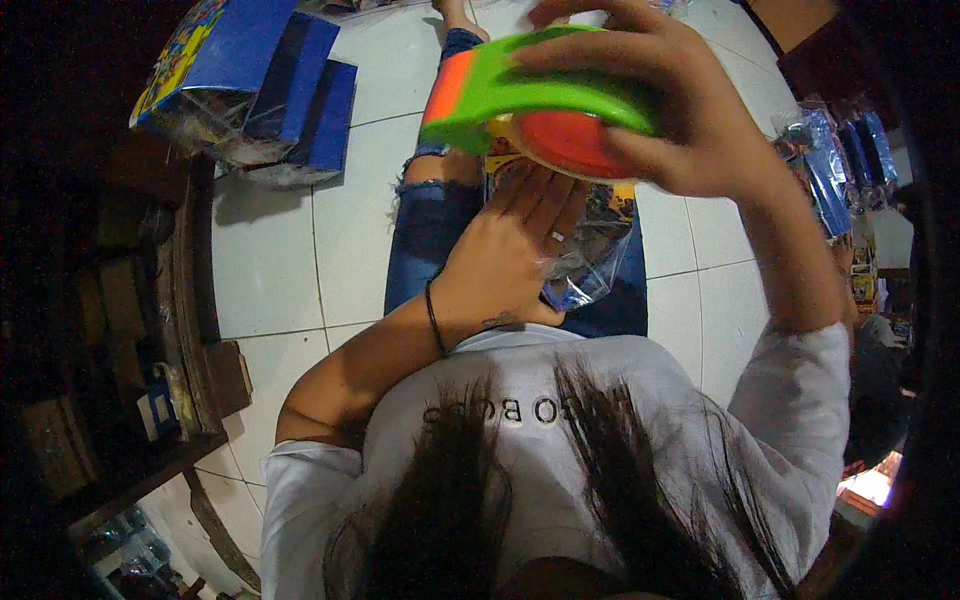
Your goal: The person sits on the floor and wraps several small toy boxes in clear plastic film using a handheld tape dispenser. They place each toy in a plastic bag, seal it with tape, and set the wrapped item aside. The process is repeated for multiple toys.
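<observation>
1. While the right hand (665, 110) is lifted high before the camera, it grasps a bright green plastic tape dispenser with an orange-red roll and an orange end (530, 95); the fingers (580, 55) curl over the green top and the thumb presses below, near the red roll; the dispenser is in the air, above the lap, and touches nothing else.
2. Just under the dispenser lies a flat colourful packet in a clear plastic bag (590, 255); it rests on the person's lap, on the blue jeans (430, 225).
3. Resting on this packet is the left hand (515, 245); its fingers are stretched flat and pressed on the plastic, so it is not clenched and grips nothing; a thin ring is on one finger, and a black band (433, 318) goes around the wrist.
4. Both forearms come out of the short sleeves of a white shirt (620, 400); long dark hair (450, 500) hangs over the shirt.
5. Around the legs is a floor of white tiles (265, 260); at the upper left a pile of blue packets in plastic (270, 80) lies on it; at the right more blue packets in clear wrap (835, 165) are standing near the arm.
6. Along the left edge stands a dark wooden shelf (190, 300); what it holds is too dark to tell.
</observation>
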`<state>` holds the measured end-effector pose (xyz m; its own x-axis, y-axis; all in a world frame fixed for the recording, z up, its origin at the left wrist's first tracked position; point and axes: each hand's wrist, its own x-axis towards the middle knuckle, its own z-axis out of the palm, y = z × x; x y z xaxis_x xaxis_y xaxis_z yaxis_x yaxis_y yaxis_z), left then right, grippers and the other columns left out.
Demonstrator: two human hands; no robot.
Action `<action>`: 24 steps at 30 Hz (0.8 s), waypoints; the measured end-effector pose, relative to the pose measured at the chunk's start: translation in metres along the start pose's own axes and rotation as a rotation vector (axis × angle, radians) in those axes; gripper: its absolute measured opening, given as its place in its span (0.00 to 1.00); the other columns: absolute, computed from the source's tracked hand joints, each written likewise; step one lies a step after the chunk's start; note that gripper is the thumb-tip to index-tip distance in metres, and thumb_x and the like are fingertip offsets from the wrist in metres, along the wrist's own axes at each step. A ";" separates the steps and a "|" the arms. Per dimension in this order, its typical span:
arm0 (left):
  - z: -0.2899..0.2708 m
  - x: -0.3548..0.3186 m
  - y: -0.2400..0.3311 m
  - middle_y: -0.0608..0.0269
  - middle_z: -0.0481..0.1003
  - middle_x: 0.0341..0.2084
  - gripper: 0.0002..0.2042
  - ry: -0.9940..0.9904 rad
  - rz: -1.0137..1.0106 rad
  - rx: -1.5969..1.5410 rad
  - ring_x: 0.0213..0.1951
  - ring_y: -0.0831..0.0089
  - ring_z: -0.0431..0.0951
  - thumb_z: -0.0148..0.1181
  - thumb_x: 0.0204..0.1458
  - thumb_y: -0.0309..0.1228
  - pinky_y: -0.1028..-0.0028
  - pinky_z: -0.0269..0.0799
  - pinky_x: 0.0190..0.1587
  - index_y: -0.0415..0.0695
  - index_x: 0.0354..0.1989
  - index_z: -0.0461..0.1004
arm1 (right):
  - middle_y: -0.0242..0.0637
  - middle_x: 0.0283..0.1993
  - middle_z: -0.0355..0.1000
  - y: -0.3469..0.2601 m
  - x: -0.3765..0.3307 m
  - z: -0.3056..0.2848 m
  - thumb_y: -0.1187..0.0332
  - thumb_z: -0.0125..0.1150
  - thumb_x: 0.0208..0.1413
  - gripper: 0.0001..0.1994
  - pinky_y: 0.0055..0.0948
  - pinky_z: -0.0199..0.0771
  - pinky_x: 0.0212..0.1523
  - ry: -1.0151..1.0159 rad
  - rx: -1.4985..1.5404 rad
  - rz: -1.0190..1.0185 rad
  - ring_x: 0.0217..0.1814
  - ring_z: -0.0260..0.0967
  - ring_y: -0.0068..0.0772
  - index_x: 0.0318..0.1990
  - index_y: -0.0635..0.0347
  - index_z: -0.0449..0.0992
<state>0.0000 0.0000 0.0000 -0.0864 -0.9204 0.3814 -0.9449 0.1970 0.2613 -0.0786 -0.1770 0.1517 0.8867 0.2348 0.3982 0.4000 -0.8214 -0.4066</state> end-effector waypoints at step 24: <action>-0.008 -0.006 -0.004 0.43 0.56 0.63 0.60 -0.052 0.023 -0.087 0.67 0.51 0.53 0.74 0.19 0.52 0.59 0.43 0.69 0.31 0.64 0.52 | 0.41 0.53 0.69 -0.003 -0.142 -0.047 0.80 0.64 0.32 0.31 0.36 0.70 0.43 -0.312 -0.688 0.216 0.44 0.68 0.45 0.52 0.47 0.77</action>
<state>0.0066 0.0075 0.0041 -0.1265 -0.9312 0.3420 -0.9115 0.2451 0.3302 -0.2169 -0.2320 0.1350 0.9934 0.0848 0.0774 0.0685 -0.9788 0.1928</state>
